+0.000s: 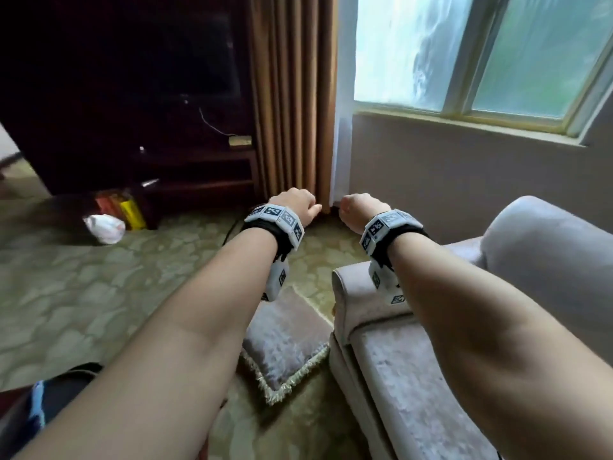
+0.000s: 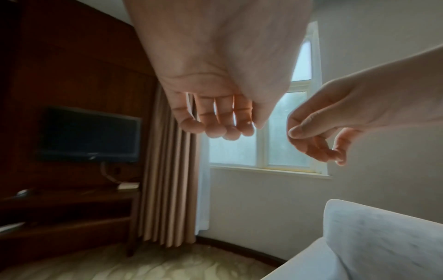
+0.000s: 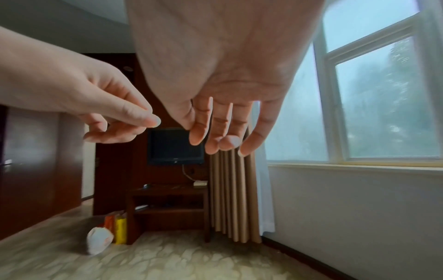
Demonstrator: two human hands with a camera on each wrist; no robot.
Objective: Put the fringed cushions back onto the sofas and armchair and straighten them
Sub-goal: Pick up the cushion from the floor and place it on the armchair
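Observation:
A mauve velvet cushion (image 1: pixel 287 340) with a pale fringe lies on the carpet, leaning against the front of the grey-mauve armchair (image 1: pixel 414 376). Both arms are stretched out forward, well above the cushion. My left hand (image 1: pixel 298 207) hangs in the air with loosely curled fingers (image 2: pixel 223 125) and holds nothing. My right hand (image 1: pixel 360 210) is beside it, above the chair's armrest (image 1: pixel 356 290), with relaxed fingers (image 3: pixel 215 136) pointing down and nothing in them. The two hands are a small gap apart.
A dark wooden TV cabinet (image 1: pixel 199 167) with a television (image 3: pixel 175 145) stands ahead left. Brown curtains (image 1: pixel 292 94) hang beside the window (image 1: pixel 481 51). A white bag (image 1: pixel 104 227) and orange-yellow packages (image 1: pixel 127 209) sit on the patterned carpet (image 1: pixel 83 293).

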